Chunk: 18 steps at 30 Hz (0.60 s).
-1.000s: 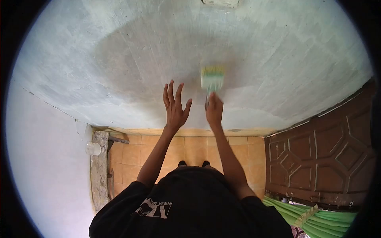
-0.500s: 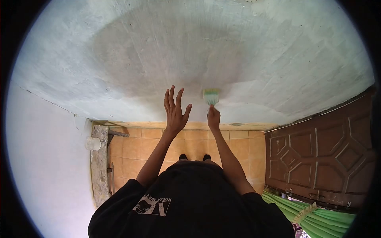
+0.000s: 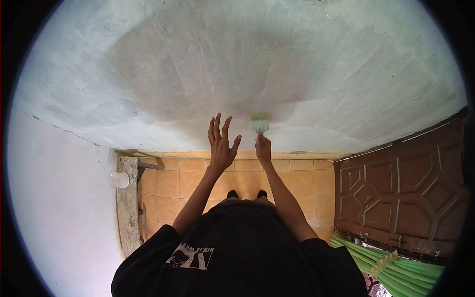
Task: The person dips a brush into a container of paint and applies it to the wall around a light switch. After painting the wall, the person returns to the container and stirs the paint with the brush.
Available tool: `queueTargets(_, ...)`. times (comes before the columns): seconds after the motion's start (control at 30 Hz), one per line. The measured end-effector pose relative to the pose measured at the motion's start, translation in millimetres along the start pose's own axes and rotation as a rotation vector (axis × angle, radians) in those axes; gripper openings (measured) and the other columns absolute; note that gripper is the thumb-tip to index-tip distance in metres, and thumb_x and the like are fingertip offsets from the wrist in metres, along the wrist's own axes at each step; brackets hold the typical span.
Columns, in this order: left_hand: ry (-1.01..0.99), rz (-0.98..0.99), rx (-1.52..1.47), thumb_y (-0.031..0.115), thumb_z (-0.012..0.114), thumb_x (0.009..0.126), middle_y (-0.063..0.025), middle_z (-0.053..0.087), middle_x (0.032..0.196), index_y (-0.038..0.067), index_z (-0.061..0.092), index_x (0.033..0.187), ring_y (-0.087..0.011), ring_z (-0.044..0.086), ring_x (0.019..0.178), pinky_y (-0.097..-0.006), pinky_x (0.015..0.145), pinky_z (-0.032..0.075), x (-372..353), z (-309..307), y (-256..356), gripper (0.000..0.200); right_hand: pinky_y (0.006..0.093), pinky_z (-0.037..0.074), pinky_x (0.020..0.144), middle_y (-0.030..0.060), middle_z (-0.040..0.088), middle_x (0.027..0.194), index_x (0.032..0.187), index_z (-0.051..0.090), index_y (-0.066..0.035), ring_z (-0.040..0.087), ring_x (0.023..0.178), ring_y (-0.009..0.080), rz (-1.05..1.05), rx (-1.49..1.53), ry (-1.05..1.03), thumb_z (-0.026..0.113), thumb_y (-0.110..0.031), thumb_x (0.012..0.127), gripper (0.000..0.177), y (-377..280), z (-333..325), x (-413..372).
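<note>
The right hand (image 3: pixel 263 147) pinches the handle of a wide brush (image 3: pixel 259 123), its bristles toward the far wall (image 3: pixel 316 94); the left hand (image 3: pixel 223 147), left of it, has fingers spread and holds nothing; a bench (image 3: pixel 128 203) stands at left, a container (image 3: pixel 118 179) on it.

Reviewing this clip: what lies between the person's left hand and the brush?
In the head view, just a bare stretch of grey wall shows between the left hand and the brush; no other object lies there.
</note>
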<state>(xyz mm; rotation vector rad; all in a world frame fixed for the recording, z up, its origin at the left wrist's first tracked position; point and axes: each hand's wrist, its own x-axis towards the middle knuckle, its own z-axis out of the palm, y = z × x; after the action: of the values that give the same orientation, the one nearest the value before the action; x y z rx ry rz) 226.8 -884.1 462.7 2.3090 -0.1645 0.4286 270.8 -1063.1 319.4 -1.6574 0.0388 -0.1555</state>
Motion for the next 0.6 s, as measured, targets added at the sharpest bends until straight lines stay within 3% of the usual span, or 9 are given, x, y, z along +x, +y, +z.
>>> queueTargets(0.13,0.012,0.022,0.032,0.029,0.062,0.095,-0.0204,0.016,0.159,0.013,0.032,0.151,-0.0444,0.012,0.146,-0.0591,0.115,0.017,-6.1,-7.9,-7.7,0.066,0.0258,0.028,0.047,-0.0062,0.031,0.056,0.064,0.036,-0.012,0.031,0.050,0.0052,0.110,-0.121,-0.023,0.043,-0.044,0.105,0.052,15.5,4.2,-33.9)
queueTargets(0.23,0.024,0.026,0.034,0.029,0.062,0.095,-0.0207,0.016,0.159,0.013,0.032,0.151,-0.0447,0.013,0.146,-0.0593,0.115,0.017,-4.5,-6.7,-13.7,0.066,0.0327,0.033,0.051,0.0000,0.037,0.055,0.062,0.041,-0.007,0.038,0.052,0.0122,0.064,0.081,-0.001,0.042,-0.052,0.102,0.061,-6.8,15.8,-17.7)
queueTargets(0.33,0.011,0.037,-0.003,0.029,0.061,0.095,-0.0209,0.016,0.159,0.013,0.032,0.151,-0.0450,0.013,0.145,-0.0595,0.115,0.017,-2.5,-4.8,-11.7,0.065,0.0331,0.034,0.052,0.0005,0.038,0.055,0.063,0.042,-0.006,0.039,0.052,0.0128,0.058,0.071,0.030,0.042,-0.053,0.102,0.061,-4.4,22.7,2.8)
queueTargets(0.43,0.003,0.077,0.008,0.028,0.061,0.095,-0.0208,0.016,0.159,0.012,0.032,0.151,-0.0451,0.013,0.145,-0.0595,0.114,0.018,-2.4,-8.5,-4.9,0.065,0.0318,0.034,0.051,-0.0005,0.038,0.055,0.065,0.044,-0.007,0.039,0.052,0.0113,0.174,-0.083,0.008,0.041,-0.050,0.103,0.058,11.7,21.7,-16.6)
queueTargets(0.53,0.003,0.086,0.006,0.027,0.061,0.095,-0.0208,0.016,0.159,0.012,0.032,0.151,-0.0449,0.013,0.145,-0.0590,0.114,0.019,-3.6,-10.3,-7.1,0.065,0.0293,0.032,0.050,-0.0027,0.036,0.058,0.068,0.045,-0.008,0.035,0.052,0.0097,0.124,-0.095,-0.004,0.041,-0.044,0.105,0.052,1.8,18.2,-41.3)
queueTargets(0.6,0.012,0.074,0.008,0.027,0.062,0.095,-0.0209,0.015,0.159,0.012,0.032,0.151,-0.0447,0.013,0.145,-0.0588,0.114,0.020,-4.2,-8.4,-10.4,0.065,0.0250,0.031,0.049,-0.0047,0.038,0.060,0.070,0.043,-0.010,0.035,0.052,0.0066,0.036,0.097,-0.007,0.042,-0.046,0.105,0.049,-40.8,19.1,-35.6)
